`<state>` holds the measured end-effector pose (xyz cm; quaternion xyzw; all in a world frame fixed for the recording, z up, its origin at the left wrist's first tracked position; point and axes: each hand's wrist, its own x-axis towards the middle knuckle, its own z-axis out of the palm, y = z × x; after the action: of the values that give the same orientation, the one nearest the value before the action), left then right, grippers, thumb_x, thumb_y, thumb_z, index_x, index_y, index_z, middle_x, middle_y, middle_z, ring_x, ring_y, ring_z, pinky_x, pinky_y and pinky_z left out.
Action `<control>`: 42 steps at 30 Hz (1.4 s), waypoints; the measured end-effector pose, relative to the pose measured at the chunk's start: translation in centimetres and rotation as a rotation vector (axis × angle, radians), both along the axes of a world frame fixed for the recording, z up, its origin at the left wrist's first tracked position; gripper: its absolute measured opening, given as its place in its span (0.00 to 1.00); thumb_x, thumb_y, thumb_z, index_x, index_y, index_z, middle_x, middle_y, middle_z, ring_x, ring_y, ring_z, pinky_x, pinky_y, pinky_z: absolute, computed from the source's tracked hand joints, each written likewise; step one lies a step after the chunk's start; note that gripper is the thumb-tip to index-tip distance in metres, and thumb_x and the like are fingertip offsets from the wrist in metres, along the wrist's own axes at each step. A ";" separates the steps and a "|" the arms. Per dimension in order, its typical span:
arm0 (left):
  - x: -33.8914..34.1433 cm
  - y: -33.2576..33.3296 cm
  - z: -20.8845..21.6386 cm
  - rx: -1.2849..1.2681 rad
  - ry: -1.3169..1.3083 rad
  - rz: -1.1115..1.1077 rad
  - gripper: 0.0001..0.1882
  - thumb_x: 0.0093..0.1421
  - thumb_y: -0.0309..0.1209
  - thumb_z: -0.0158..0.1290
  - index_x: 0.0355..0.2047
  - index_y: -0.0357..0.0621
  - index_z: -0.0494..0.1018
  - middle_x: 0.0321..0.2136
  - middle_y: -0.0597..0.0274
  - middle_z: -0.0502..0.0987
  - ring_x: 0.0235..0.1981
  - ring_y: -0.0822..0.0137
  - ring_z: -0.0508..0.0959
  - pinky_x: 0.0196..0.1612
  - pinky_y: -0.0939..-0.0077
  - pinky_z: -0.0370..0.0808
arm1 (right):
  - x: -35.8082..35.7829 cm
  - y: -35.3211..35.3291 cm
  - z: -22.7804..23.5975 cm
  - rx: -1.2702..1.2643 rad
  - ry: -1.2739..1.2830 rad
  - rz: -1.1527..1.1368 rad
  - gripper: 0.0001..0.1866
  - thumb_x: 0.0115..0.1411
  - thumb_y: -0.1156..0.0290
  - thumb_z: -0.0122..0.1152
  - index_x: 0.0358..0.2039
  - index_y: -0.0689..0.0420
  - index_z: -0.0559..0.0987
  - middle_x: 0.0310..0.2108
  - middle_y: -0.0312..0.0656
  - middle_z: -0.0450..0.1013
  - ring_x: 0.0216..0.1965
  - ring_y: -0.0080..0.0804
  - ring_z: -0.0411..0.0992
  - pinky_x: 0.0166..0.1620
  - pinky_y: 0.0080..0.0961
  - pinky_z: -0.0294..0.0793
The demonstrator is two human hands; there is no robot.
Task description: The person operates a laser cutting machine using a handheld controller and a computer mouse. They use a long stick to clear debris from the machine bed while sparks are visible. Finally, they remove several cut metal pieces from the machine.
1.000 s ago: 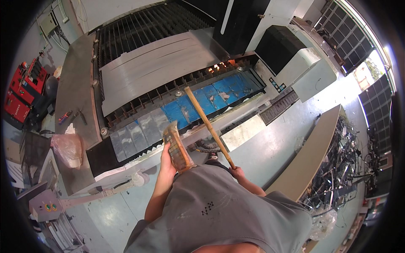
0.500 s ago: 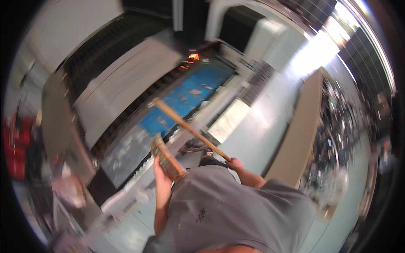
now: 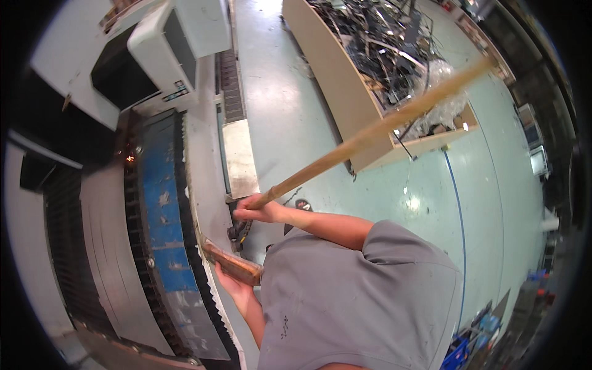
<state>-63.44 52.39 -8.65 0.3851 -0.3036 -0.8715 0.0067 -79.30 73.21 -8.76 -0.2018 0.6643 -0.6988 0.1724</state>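
Note:
My right hand is closed round the lower end of a long wooden stick, in front of my body. The stick slants up to the far right, passing in front of an open bin of scrap. Lower and to the left, my left hand grips a brown-orange, block-like bundle with a glossy surface. I cannot make out what exactly it is. It lies close to the machine's pale edge and against my grey shirt. Some of the left fingers are hidden beneath it.
A machine bed with a blue panel and a grey metal sheet runs along the left. Orange sparks glow there, near a white machine housing. A tan-sided bin of scrap metal stands ahead. Blue items lie lower right.
The view has turned to the right, so the machine now lies left. The stick has swung from pointing over the machine to pointing far right. Both hands keep hold of their things.

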 end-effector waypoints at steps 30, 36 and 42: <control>-30.9 31.5 2.2 -0.052 -0.166 -0.508 0.27 0.73 0.48 0.44 0.63 0.44 0.67 0.54 0.58 0.75 0.55 0.60 0.75 0.58 0.59 0.72 | -22.1 31.5 30.7 -1.469 0.613 -0.115 0.18 0.57 0.63 0.78 0.23 0.63 0.81 0.27 0.44 0.74 0.27 0.34 0.71 0.29 0.29 0.69; -40.4 34.1 1.4 -0.056 -0.188 -0.552 0.26 0.73 0.48 0.44 0.63 0.43 0.67 0.53 0.57 0.75 0.54 0.60 0.75 0.58 0.59 0.73 | -31.2 33.9 28.1 -1.254 0.527 -0.182 0.11 0.62 0.67 0.70 0.26 0.61 0.83 0.32 0.44 0.76 0.32 0.33 0.75 0.34 0.28 0.73; -49.2 35.4 1.1 -0.146 -0.189 -0.510 0.26 0.73 0.47 0.45 0.62 0.44 0.67 0.54 0.57 0.74 0.55 0.60 0.74 0.58 0.59 0.72 | -39.1 42.5 14.1 -0.609 -0.106 -0.455 0.13 0.69 0.63 0.57 0.33 0.56 0.85 0.37 0.36 0.82 0.41 0.25 0.78 0.44 0.23 0.75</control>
<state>-112.66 87.75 -7.55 0.3743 -0.4519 -0.7811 -0.2137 -118.36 115.68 5.32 -0.0547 0.4444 -0.8939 -0.0210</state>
